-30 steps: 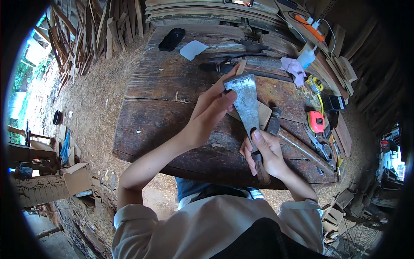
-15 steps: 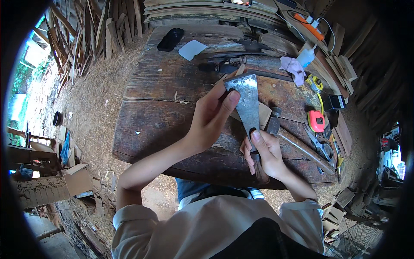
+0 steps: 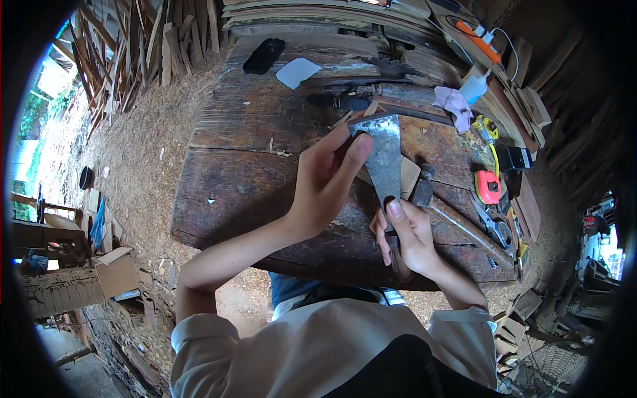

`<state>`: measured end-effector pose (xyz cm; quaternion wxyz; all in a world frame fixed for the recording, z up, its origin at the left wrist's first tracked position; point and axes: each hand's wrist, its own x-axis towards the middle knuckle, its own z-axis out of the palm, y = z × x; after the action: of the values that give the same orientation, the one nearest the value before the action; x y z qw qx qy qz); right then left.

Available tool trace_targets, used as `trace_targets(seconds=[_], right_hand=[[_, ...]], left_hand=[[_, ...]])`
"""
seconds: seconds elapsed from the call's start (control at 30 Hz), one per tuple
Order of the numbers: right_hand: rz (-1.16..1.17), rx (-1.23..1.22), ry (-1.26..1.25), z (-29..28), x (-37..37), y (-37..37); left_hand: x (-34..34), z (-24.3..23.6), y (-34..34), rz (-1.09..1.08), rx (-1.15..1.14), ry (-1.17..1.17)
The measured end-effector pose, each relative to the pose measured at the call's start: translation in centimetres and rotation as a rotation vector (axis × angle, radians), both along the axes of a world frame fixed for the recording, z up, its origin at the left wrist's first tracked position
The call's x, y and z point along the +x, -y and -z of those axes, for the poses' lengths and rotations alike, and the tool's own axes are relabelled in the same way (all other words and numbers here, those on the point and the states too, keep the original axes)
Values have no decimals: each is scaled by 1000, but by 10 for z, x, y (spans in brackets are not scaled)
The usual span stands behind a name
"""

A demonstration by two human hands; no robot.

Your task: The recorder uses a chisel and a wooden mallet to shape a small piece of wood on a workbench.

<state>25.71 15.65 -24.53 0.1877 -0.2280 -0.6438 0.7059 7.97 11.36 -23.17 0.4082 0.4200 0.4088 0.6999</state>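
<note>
I hold a broad steel chisel blade point(image 3: 381, 159), its wide end raised and its narrow neck toward me. My left hand point(image 3: 322, 186) grips it at the upper left, thumb on the blade's face and fingers partly hidden behind it. My right hand point(image 3: 411, 235) is closed round the neck, thumb on top, with a short wooden handle point(image 3: 399, 262) below. Behind the blade lie a flat beige piece point(image 3: 408, 176) and a hammer point(image 3: 468, 235) with a dark head and long wooden handle. A thin wood piece point(image 3: 371, 107) shows past my left fingertips; whether I touch it, I cannot tell.
The worn bench point(image 3: 232, 186) bears a black tray point(image 3: 264, 56), white card point(image 3: 297, 73), lilac cloth point(image 3: 453, 106), bottle point(image 3: 475, 86), red tape measure point(image 3: 486, 188) and scissors point(image 3: 497, 229). An orange power strip point(image 3: 478, 41) lies back right. Boards point(image 3: 179, 40) lean beyond the left side.
My left fingertips have moved down and nearer along the blade's back, and the left thumb has shifted slightly up. The blade sits slightly farther right. My right hand stays at the neck.
</note>
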Motion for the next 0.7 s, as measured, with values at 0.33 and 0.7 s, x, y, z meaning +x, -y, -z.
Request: trace_targets(seconds=[0.33,0.7], right_hand=[[68,55,-20,-7,-4,9],[19,190,-437,-82,6,-3]], left_hand=[[9,-4,6,-136,-61,-72],[10,-107,-1,79,328,-92]])
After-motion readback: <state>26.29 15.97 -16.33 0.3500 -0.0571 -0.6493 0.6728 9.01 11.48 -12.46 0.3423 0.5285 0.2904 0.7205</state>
